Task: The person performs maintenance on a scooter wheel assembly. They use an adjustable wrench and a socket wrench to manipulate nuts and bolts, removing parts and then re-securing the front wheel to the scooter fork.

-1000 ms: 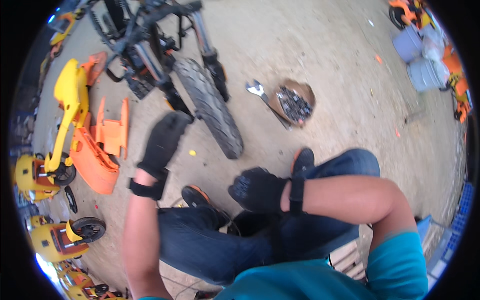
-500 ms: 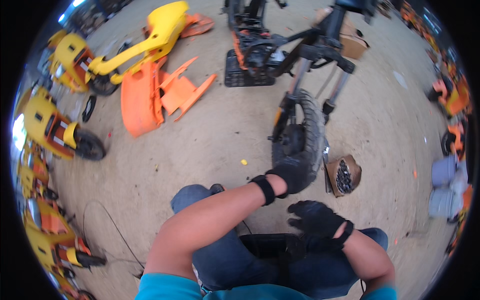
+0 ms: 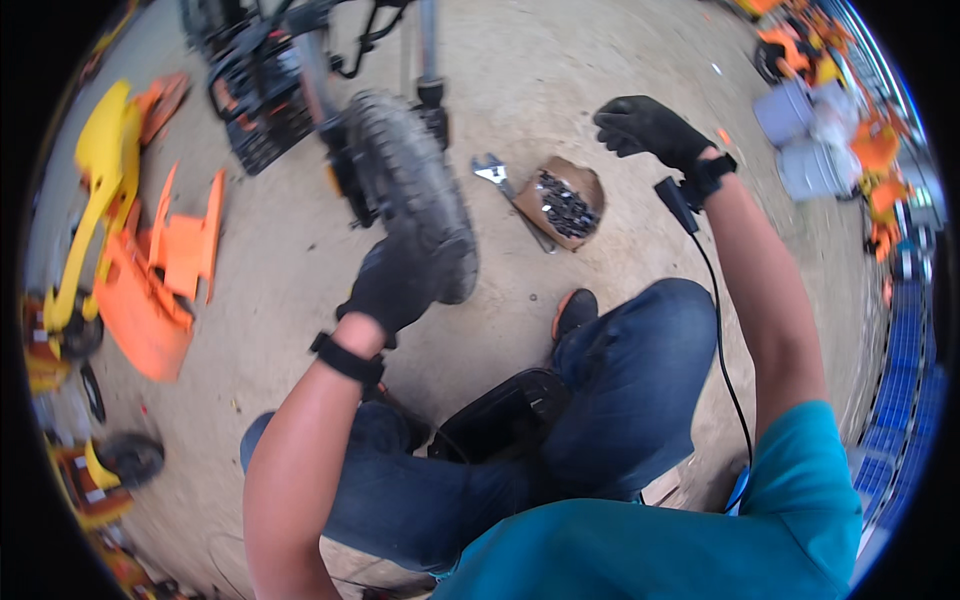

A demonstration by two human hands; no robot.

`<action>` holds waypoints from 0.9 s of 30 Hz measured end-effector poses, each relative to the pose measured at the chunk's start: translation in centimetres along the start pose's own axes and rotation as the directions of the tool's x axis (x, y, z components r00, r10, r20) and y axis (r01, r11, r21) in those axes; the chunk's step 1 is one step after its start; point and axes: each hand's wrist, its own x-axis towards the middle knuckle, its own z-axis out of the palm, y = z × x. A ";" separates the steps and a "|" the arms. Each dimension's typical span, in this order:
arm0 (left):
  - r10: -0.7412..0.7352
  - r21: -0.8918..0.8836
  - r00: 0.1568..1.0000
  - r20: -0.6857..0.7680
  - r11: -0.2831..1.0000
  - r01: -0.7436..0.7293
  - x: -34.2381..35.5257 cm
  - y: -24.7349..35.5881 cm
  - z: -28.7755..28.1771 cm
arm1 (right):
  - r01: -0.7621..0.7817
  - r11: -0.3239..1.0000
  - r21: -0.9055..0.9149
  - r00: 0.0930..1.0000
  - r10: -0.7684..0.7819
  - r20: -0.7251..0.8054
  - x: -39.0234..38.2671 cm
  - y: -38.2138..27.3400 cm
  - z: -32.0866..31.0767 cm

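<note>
I sit on the ground in blue jeans, both hands in black gloves. My left hand (image 3: 398, 280) rests on the knobby black front tyre (image 3: 415, 190) of a small motorbike that stands in front of me. My right hand (image 3: 645, 127) is raised in the air to the right, fingers loosely curled, with nothing visible in it. A black cable (image 3: 718, 330) runs down from that wrist. Between the hands, a brown cardboard box of dark bolts (image 3: 562, 198) lies on the ground with a metal wrench (image 3: 497, 174) beside it.
Orange plastic body panels (image 3: 160, 270) and a yellow frame part (image 3: 95, 170) lie at the left. Small yellow vehicles (image 3: 95, 470) line the left edge. A black crate (image 3: 255, 110) sits behind the wheel. Grey containers (image 3: 815, 140) and orange parts stand far right.
The view has swung; the wheel now lies left of centre. My left hand stays on the tyre. My right hand has risen from my lap into the air at the right.
</note>
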 end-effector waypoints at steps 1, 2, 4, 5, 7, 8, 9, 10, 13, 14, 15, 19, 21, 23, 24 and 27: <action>-0.051 -0.018 0.998 0.026 0.999 0.051 0.4 -0.2 0.2 | 0.013 0.999 0.030 0.999 -0.014 0.039 -0.2 1.4 -0.4; -0.110 -0.023 0.993 0.048 0.994 0.111 0.6 -0.6 0.2 | 0.033 0.997 0.069 0.996 -0.039 0.086 0.1 2.8 0.0; -0.250 -0.276 0.951 0.180 0.915 0.293 1.6 1.4 -0.6 | 0.097 0.986 -0.134 0.991 -0.082 0.110 1.2 7.9 0.0; -0.229 -0.312 0.957 0.179 0.909 0.276 1.9 0.4 0.1 | 0.218 0.928 -0.303 0.969 -0.170 0.177 1.3 10.9 0.3; -0.249 -0.324 0.956 0.153 0.902 0.286 2.5 0.0 1.4 | 0.180 0.885 -0.428 0.975 -0.104 0.195 1.7 14.7 1.5; -0.285 -0.290 0.951 0.125 0.906 0.309 2.6 0.7 1.3 | 0.024 0.922 -0.386 0.991 0.028 0.130 2.0 15.8 2.8; -0.342 -0.286 0.929 0.140 0.884 0.369 2.7 0.9 1.3 | 0.168 0.870 -0.463 0.985 -0.128 0.117 2.7 18.0 4.1; -0.362 -0.304 0.912 0.192 0.862 0.406 2.7 1.4 1.1 | 0.299 0.787 -0.539 0.952 -0.283 0.115 3.5 20.1 5.4; -0.407 -0.269 0.843 0.353 0.819 0.508 4.0 1.0 0.2 | 0.195 0.855 -0.480 0.962 -0.071 0.264 4.9 21.0 7.5; -0.373 -0.234 0.830 0.416 0.838 0.493 4.3 0.5 -0.4 | 0.233 0.832 -0.503 0.943 -0.067 0.326 4.5 20.2 7.7; -0.366 -0.223 0.817 0.446 0.838 0.497 4.6 0.3 -0.9 | 0.224 0.793 -0.567 0.935 -0.011 0.355 4.8 19.5 8.1; -0.417 -0.273 0.807 0.418 0.790 0.550 5.3 0.6 -0.2 | 0.154 0.785 -0.600 0.949 0.050 0.310 7.8 23.3 11.4; -0.419 -0.221 0.806 0.418 0.814 0.537 5.5 0.6 -0.3 | 0.142 0.880 -0.452 0.989 -0.111 0.093 9.1 26.1 12.0; -0.421 -0.173 0.794 0.439 0.827 0.535 5.7 0.9 -0.3 | 0.027 0.949 -0.315 0.982 -0.084 -0.169 10.7 27.5 10.5; -0.431 -0.171 0.790 0.435 0.822 0.543 5.7 0.8 -0.4 | -0.022 0.962 -0.274 0.981 -0.032 -0.190 10.5 26.5 9.1; -0.419 -0.167 0.802 0.425 0.835 0.525 5.6 0.8 -0.3 | 0.029 0.965 -0.261 0.942 -0.114 -0.316 9.9 27.2 6.6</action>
